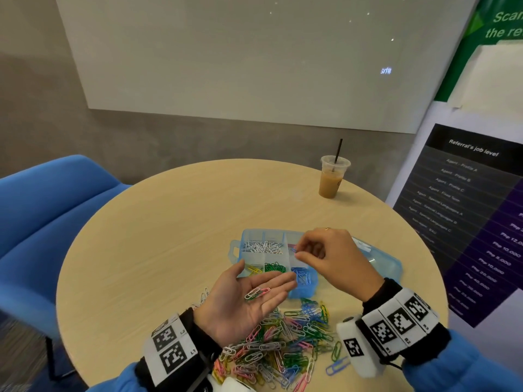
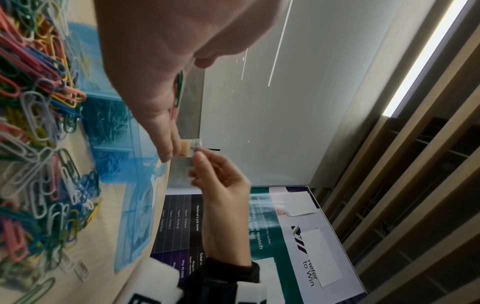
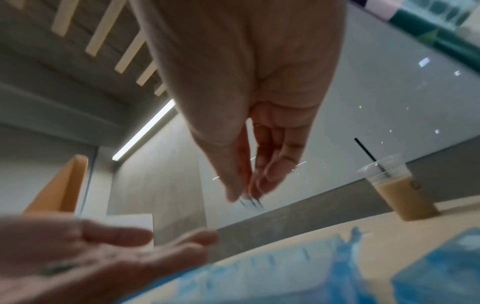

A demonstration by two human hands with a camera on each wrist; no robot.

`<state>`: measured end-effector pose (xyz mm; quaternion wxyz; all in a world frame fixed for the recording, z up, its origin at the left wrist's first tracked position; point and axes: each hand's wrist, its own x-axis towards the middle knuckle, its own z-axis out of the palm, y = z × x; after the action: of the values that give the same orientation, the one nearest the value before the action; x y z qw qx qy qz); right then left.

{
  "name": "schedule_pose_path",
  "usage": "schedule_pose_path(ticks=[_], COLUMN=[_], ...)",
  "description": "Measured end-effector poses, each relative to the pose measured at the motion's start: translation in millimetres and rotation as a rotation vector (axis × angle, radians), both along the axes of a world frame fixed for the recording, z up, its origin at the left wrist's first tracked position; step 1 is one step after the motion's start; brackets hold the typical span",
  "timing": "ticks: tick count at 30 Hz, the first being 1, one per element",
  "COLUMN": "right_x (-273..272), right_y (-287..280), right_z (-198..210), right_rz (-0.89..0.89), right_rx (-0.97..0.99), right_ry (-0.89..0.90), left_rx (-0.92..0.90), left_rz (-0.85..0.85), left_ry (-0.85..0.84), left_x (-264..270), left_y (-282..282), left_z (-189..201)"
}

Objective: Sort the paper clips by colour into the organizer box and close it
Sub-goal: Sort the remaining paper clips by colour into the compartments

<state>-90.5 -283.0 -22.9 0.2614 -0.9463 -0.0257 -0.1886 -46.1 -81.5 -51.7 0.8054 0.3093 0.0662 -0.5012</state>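
From the head view, a dark poster (image 1: 458, 210) at the right reads "Referral's job level" with rows "Agent - Profile A", "B", "C"; a green sign (image 1: 503, 24) above it is cut off at "Scan".

The blue organizer box (image 1: 249, 236) lies open on the round table (image 1: 158, 222). It holds white clips (image 1: 263, 247) at the far left and yellow, green and blue ones in the near row.

The left hand (image 1: 243, 301) is flat, palm up, carrying a few loose clips (image 1: 257, 293). The right hand (image 1: 334, 258) pinches a small clip over the box; its colour is hard to make out.

A mixed pile of clips (image 1: 283, 343) lies near the wrists. An iced coffee cup (image 1: 331, 176) stands far right.

From the left wrist view, a poster reads "Refer to Win" (image 2: 310, 273) and "Php 10,000".

The right wrist view is blurred: fingertips (image 3: 233, 191) together, the box (image 3: 285, 273) smeared blue below.
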Motion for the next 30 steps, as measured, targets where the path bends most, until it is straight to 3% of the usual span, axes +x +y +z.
schedule_pose_path(ticks=[3,8,11,16,21,30], right_x=[-4,-13,-9,-6,-4,-1], right_y=[-4,27,41,42,34,30], right_z=[-9,-11,-15,-15,-14,-12], right_rz=[-0.013,0.363,0.447,0.329,0.132,0.029], right_rx=[-0.06,-0.024,-0.063,0.05,0.26,0.609], right_ry=[0.053,0.054,0.048,0.081,0.174,0.291], left_rx=[0.008,-0.023,-0.084,-0.12,-0.012,0.101], left_rz=[-0.001,-0.018,-0.024,-0.035,-0.038,-0.047], left_ry=[-0.013,-0.016,0.038,0.032,-0.082,-0.249], left_x=[-1,-5,-7,-7,-4,-2], left_y=[-1,-3,-4,-4,-6,-8], left_z=[-1,-1,-1,0,-1,-5])
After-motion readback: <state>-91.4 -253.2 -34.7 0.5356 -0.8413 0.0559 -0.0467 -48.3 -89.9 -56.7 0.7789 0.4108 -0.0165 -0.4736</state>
